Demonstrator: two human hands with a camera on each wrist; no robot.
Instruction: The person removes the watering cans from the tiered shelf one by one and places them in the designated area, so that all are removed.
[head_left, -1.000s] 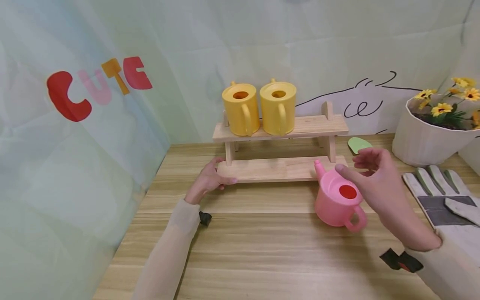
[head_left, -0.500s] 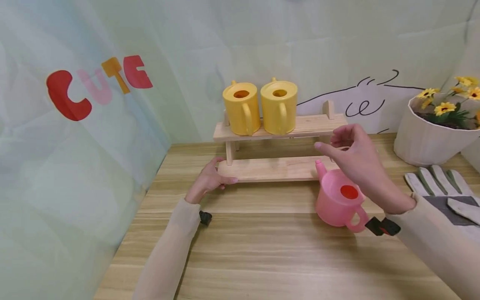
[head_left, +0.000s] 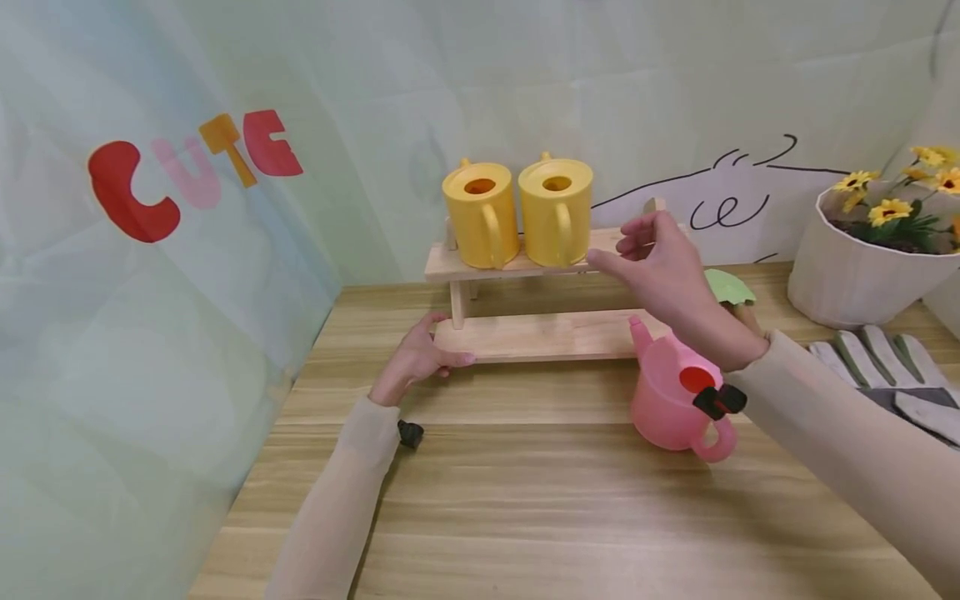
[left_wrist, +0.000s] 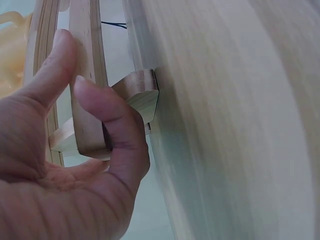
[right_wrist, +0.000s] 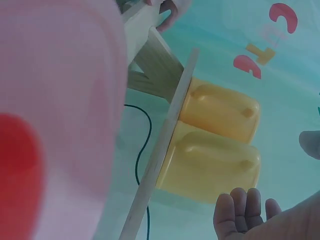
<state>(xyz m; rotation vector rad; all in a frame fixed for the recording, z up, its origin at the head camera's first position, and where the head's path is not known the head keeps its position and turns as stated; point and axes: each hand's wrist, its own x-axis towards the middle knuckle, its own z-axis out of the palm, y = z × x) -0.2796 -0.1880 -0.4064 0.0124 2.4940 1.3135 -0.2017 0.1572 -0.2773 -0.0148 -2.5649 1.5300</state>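
A two-tier wooden shelf [head_left: 547, 335] stands at the back of the table. Two yellow watering cans [head_left: 480, 215] [head_left: 557, 210] stand side by side on its upper board. My left hand [head_left: 442, 350] grips the left end of the lower board, which sits between thumb [left_wrist: 112, 125] and fingers in the left wrist view. My right hand [head_left: 626, 250] hovers at the upper board, just right of the yellow cans, fingers relaxed and holding nothing. A pink watering can [head_left: 671, 408] stands on the table below my right wrist, spout toward the shelf. In the right wrist view it fills the left side [right_wrist: 60, 100].
A white pot of yellow flowers [head_left: 862, 275] stands at the back right, with a grey garden glove [head_left: 885, 375] lying in front of it. A green leaf-shaped piece [head_left: 723, 285] lies behind my right wrist. A backdrop with CUTE letters [head_left: 195, 167] walls the left and back.
My right hand has moved from above the pink can up and left to the upper board beside the yellow cans. The left hand and the cans have not moved.
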